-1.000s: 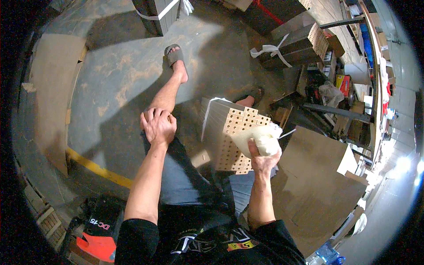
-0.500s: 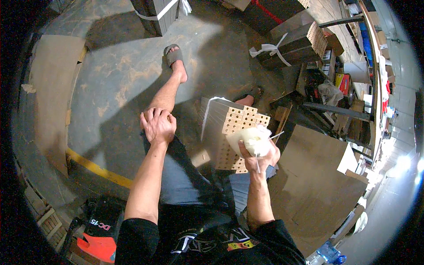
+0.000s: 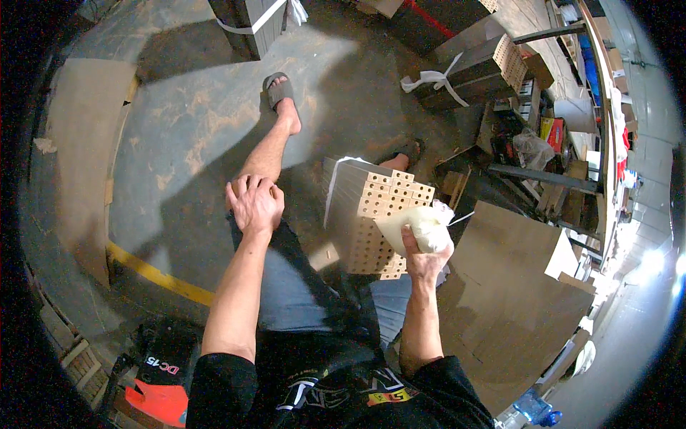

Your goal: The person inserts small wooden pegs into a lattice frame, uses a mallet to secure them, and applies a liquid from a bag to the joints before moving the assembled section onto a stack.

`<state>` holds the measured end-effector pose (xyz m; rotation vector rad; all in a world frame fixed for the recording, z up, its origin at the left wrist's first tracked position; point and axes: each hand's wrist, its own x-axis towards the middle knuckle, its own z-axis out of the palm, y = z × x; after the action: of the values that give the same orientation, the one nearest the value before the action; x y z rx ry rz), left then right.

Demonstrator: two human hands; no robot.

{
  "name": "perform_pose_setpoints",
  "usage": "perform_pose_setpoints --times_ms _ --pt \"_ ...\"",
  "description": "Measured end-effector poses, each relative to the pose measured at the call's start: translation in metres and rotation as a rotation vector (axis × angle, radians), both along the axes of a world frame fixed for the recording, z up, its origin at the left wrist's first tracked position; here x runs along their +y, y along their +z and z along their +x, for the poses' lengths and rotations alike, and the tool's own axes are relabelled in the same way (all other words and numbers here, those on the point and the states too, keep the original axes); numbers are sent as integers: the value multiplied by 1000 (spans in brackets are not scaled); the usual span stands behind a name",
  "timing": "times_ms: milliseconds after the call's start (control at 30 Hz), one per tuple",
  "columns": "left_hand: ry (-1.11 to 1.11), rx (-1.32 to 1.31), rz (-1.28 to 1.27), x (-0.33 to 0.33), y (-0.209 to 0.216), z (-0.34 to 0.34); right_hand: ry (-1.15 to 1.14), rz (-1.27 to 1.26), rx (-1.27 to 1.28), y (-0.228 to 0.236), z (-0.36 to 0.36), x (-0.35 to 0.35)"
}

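My right hand grips a plump, cream-white piping bag with a gathered end and a thin white tie sticking out. The bag narrows toward the left, in front of a bundle of strips that stands between my legs. Pale, wood-coloured ends with rows of round holes face me; the sides are grey. Part of this holed face is hidden behind the bag. My left hand lies on my left knee with nothing in it, its fingers lightly bent and apart.
A brown cardboard sheet lies at the right, below a cluttered shelf frame. Tied grey bundles rest at the far right, and another bundle stands ahead. A tall board is at the left; a red-and-black machine sits lower left.
My right hand and the piping bag have shifted slightly right, and the bag has tilted, uncovering more holes. My left hand stays on the knee.
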<state>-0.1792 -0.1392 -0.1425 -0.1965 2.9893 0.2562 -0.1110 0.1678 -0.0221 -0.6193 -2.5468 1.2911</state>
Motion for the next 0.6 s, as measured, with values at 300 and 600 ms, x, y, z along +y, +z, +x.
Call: perform_pose_setpoints --times_ms 300,600 --pt "-13 -34 -13 2 7 -2 87 57 57 0 10 9" --pt "-18 15 9 1 5 0 -51 -8 -46 6 14 -7"
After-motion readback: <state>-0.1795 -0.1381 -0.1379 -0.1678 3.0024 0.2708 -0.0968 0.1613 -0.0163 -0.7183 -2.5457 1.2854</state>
